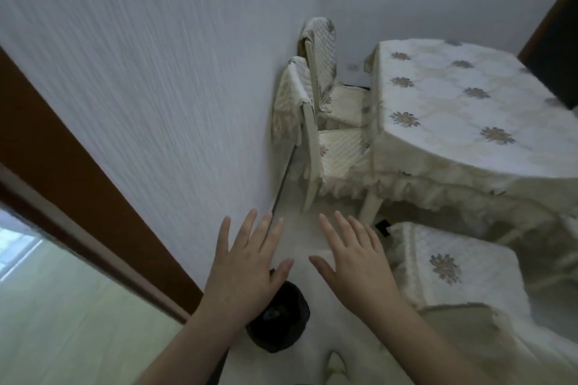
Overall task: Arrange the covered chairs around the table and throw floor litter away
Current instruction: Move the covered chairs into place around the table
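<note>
Head view: a person is holding both bare hands out, palms down, over a pale floor [300, 234] beside a white textured wall [156, 72]. The left hand [247, 269] is hovering with its fingers spread wide and nothing in its grasp; the right hand [353, 262] is doing the same, fingers fanned, thumb pointing toward the other hand. The two hands are sitting near each other without touching.

Just under the left hand, a black bin [278, 319] lined with a dark bag is standing on the floor close to the wall, its contents too blurred to make out.

Ahead, a table [438, 109] draped in a cream cloth with flower motifs and a frilled hem is filling the right of the frame. Two covered chairs are standing side by side against the wall, facing the table: the near chair [337, 150] is showing its quilted seat tucked right up to the cloth's edge, and the far chair [322, 56] is rising behind it, its padded back upright. A third covered chair [447, 266] is standing at the table's near side, lower right, just beside the right hand, its cover carrying one flower motif.

A small dark scrap [383, 226] is lying on the floor between the table leg and that third chair; what it is cannot be told.

At the left, a brown door frame [78, 197] is slanting across the picture, with a brighter room showing beyond it.
</note>
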The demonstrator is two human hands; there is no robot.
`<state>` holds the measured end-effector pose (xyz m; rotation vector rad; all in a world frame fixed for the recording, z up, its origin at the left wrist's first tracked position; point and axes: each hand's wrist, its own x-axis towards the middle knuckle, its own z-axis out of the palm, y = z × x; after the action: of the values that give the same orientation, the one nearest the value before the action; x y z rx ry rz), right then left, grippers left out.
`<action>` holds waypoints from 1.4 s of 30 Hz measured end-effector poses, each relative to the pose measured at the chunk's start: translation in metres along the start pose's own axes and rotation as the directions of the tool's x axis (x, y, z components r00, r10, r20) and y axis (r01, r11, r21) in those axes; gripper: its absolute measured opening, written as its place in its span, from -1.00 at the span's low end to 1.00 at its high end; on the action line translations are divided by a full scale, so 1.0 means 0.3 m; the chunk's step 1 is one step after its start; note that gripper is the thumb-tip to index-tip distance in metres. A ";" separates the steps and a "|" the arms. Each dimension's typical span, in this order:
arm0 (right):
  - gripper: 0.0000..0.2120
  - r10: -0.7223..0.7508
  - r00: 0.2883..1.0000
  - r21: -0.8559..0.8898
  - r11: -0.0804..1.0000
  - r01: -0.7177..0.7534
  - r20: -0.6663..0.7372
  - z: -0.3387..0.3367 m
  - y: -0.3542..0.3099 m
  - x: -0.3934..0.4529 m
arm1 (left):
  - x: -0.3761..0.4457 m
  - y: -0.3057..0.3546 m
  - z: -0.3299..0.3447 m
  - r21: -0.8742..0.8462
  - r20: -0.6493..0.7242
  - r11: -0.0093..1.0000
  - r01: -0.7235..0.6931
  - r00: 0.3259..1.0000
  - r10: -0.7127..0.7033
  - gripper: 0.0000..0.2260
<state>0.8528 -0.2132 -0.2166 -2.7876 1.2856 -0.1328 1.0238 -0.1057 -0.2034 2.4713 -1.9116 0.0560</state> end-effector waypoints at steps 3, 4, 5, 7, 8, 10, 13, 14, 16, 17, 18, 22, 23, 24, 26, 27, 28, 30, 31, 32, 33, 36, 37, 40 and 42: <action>-0.35 0.069 0.997 -0.044 0.996 -0.071 -0.031 -0.014 -0.035 -0.091 | -0.046 0.002 0.011 -0.004 0.003 0.998 -0.057 0.998 0.057 -0.40; -0.36 0.084 0.996 -0.054 0.995 -0.085 -0.027 -0.016 -0.039 -0.121 | -0.055 0.005 0.014 -0.004 0.002 0.997 -0.076 0.997 0.076 -0.39; -0.36 0.100 0.995 -0.064 0.993 -0.102 -0.026 -0.020 -0.039 -0.148 | -0.063 0.011 0.016 -0.007 -0.006 0.996 -0.094 0.996 0.094 -0.39; -0.37 0.141 0.989 -0.077 0.987 -0.143 -0.037 -0.029 -0.034 -0.199 | -0.073 0.033 0.006 -0.016 -0.007 0.992 -0.129 0.992 0.128 -0.39; -0.37 0.162 0.986 -0.082 0.983 -0.165 -0.039 -0.036 -0.028 -0.221 | -0.075 0.048 0.002 -0.020 -0.013 0.989 -0.148 0.989 0.148 -0.39; -0.36 0.200 0.979 -0.092 0.975 -0.203 -0.037 -0.049 -0.012 -0.264 | -0.076 0.080 -0.003 -0.054 -0.029 0.980 -0.193 0.981 0.192 -0.39; -0.34 0.251 0.967 -0.096 0.962 -0.254 -0.040 -0.067 0.025 -0.316 | -0.073 0.134 -0.005 -0.115 -0.064 0.960 -0.256 0.966 0.250 -0.40; -0.34 0.265 0.963 -0.096 0.959 -0.268 -0.049 -0.073 0.038 -0.332 | -0.074 0.155 -0.009 -0.122 -0.067 0.955 -0.272 0.962 0.266 -0.41; -0.35 0.289 0.956 -0.095 0.952 -0.292 -0.050 -0.085 0.065 -0.366 | -0.079 0.199 -0.016 -0.127 -0.062 0.947 -0.296 0.955 0.291 -0.41; -0.34 0.300 0.953 -0.091 0.949 -0.303 -0.048 -0.088 0.080 -0.386 | -0.081 0.222 -0.020 -0.129 -0.057 0.942 -0.311 0.950 0.306 -0.41; -0.34 0.313 0.948 -0.083 0.945 -0.316 -0.053 -0.090 0.098 -0.408 | -0.082 0.246 -0.022 -0.129 -0.053 0.935 -0.329 0.944 0.325 -0.40; -0.35 0.392 0.917 -0.034 0.918 -0.395 -0.077 -0.102 0.181 -0.513 | -0.078 0.378 -0.040 -0.106 -0.061 0.906 -0.410 0.912 0.405 -0.40; -0.35 0.411 0.908 -0.028 0.910 -0.414 -0.082 -0.106 0.206 -0.543 | -0.079 0.418 -0.049 -0.113 -0.058 0.899 -0.424 0.906 0.420 -0.41; -0.35 0.427 0.901 -0.021 0.903 -0.430 -0.082 -0.108 0.235 -0.576 | -0.080 0.462 -0.056 -0.119 -0.057 0.891 -0.438 0.899 0.434 -0.40; -0.34 0.454 0.889 -0.004 0.890 -0.455 -0.069 -0.110 0.305 -0.651 | -0.087 0.557 -0.057 -0.122 -0.070 0.875 -0.469 0.883 0.464 -0.39; -0.35 0.465 0.882 0.008 0.885 -0.466 -0.073 -0.111 0.346 -0.694 | -0.091 0.610 -0.053 -0.123 -0.078 0.866 -0.485 0.874 0.479 -0.38; -0.36 0.478 0.874 0.021 0.878 -0.478 -0.086 -0.116 0.387 -0.740 | -0.096 0.666 -0.050 -0.123 -0.082 0.858 -0.499 0.867 0.492 -0.37; -0.37 0.510 0.855 0.047 0.860 -0.508 -0.098 -0.136 0.473 -0.836 | -0.112 0.791 -0.047 -0.124 -0.085 0.843 -0.524 0.852 0.517 -0.36; -0.38 0.526 0.844 0.057 0.850 -0.523 -0.099 -0.147 0.519 -0.885 | -0.124 0.855 -0.047 -0.118 -0.085 0.837 -0.534 0.845 0.527 -0.37; -0.38 0.542 0.834 0.061 0.840 -0.539 -0.104 -0.153 0.567 -0.934 | -0.137 0.919 -0.046 -0.108 -0.088 0.832 -0.545 0.838 0.538 -0.37; -0.39 0.556 0.824 0.057 0.831 -0.553 -0.111 -0.156 0.617 -0.981 | -0.150 0.985 -0.046 -0.098 -0.092 0.823 -0.559 0.829 0.552 -0.38; -0.38 0.596 0.795 0.068 0.803 -0.592 -0.115 -0.159 0.749 -1.108 | -0.183 1.159 -0.047 -0.084 -0.084 0.801 -0.593 0.805 0.587 -0.39; -0.38 0.603 0.790 0.069 0.798 -0.599 -0.112 -0.159 0.787 -1.142 | -0.193 1.211 -0.047 -0.086 -0.086 0.797 -0.598 0.801 0.592 -0.39; -0.34 0.608 0.789 0.070 0.794 -0.604 -0.090 -0.163 0.875 -1.218 | -0.221 1.341 -0.058 -0.083 -0.067 0.794 -0.602 0.799 0.598 -0.40; -0.30 0.607 0.790 0.082 0.795 -0.601 -0.086 -0.164 0.918 -1.242 | -0.233 1.394 -0.065 -0.087 -0.063 0.795 -0.600 0.800 0.597 -0.42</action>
<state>0.3988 -0.1093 -0.2134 -2.1994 2.0924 -0.2727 0.6011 -0.1425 -0.1902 1.6879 -2.5242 0.0029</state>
